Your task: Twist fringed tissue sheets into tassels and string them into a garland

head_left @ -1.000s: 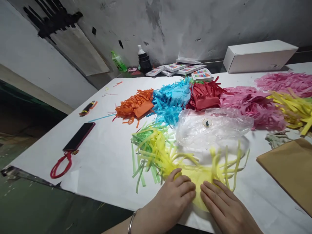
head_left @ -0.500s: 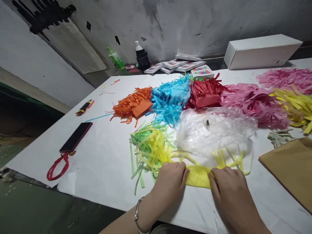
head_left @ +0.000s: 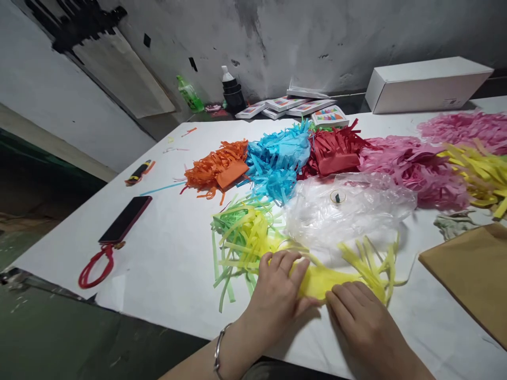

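A strip of yellow tissue paper (head_left: 317, 279) with fringed ends lies at the table's near edge in front of me. My left hand (head_left: 275, 287) rests over its left part, fingers spread and bent above the paper, thumb along its near edge. My right hand (head_left: 358, 311) is closed on the near edge at the right, fingertips pressed together on the paper. The right fringe (head_left: 370, 266) fans out beyond my right hand. More yellow fringe (head_left: 255, 237) lies left over light green strips (head_left: 225, 227). A silver bangle (head_left: 219, 348) circles my left wrist.
A crumpled clear plastic bag (head_left: 352, 211) lies just beyond the paper. Behind it are orange (head_left: 217, 169), blue (head_left: 277, 153), red (head_left: 335, 150) and pink (head_left: 412, 166) fringe bundles. A phone (head_left: 124, 219) lies left, brown paper (head_left: 471, 274) right, and a white box (head_left: 428, 87) at the back.
My left fingers have loosened and spread. My right hand has shifted left and toward me. The yellow paper has widened between the hands, and its right fringe is more exposed.
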Demonstrator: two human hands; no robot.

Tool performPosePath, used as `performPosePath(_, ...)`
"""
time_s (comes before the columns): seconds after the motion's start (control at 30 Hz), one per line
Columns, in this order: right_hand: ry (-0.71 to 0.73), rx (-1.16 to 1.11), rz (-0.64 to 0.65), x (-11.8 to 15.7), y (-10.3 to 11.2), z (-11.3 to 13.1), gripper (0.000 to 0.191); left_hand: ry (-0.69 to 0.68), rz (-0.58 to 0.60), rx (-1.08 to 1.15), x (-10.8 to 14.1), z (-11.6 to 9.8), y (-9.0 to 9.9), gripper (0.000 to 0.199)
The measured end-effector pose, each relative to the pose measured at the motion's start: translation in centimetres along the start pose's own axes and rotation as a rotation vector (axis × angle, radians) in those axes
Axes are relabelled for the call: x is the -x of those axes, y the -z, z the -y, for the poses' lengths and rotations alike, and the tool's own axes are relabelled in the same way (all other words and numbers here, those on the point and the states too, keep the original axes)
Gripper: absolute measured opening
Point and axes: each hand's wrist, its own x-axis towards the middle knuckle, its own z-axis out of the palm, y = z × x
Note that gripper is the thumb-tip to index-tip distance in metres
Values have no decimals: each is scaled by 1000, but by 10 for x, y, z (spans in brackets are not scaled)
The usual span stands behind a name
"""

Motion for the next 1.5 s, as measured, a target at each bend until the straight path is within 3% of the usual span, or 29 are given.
performPosePath(0.1,-66,-106,6,-4,3,2,22,-183,-74,83,9,0,0,13)
performPosePath(0.2,-17,-79,54,-2,-1,2,24,-229,-80,154,16,3,-5,23)
performPosePath(0.33,13,-16,87,13,-3,-3,31,-202,-58,219,24,9,-8,20)
performPosePath(0.53,-170,-128,39,21,5,-8,28,-145,24,260,29,9,-2,21)
performPosePath(0.7,-317,90,99,10,4,-6,33,54,92,80,18,3,-5,21)
performPosePath(0.8,-375,154,92,5,3,-2,29,79,139,-18,11,1,-7,19)
performPosePath(0.9,-254,72,-18,3,0,5,21,76,173,-32,8,2,-7,18)
performPosePath(1.03,11,38,6,3,-7,8,30,100,162,33,11,3,-4,12)
performPosePath(1.1,-11,-16,12,3,-8,7,31,42,78,106,14,3,-2,25)
performPosePath(1.13,-41,-68,2,2,-8,7,30,-5,30,134,16,3,-2,25)
performPosePath(1.2,-91,-159,-20,0,-7,8,24,-108,-47,158,18,2,-1,7)
performPosePath(1.27,-75,-149,-28,-2,-8,11,23,-179,-83,164,17,1,-2,14)
performPosePath(1.4,18,-76,-5,2,-10,11,35,-246,-63,172,13,3,-5,23)
performPosePath(1.5,48,-116,9,17,-4,0,33,-277,-28,159,17,8,-7,25)
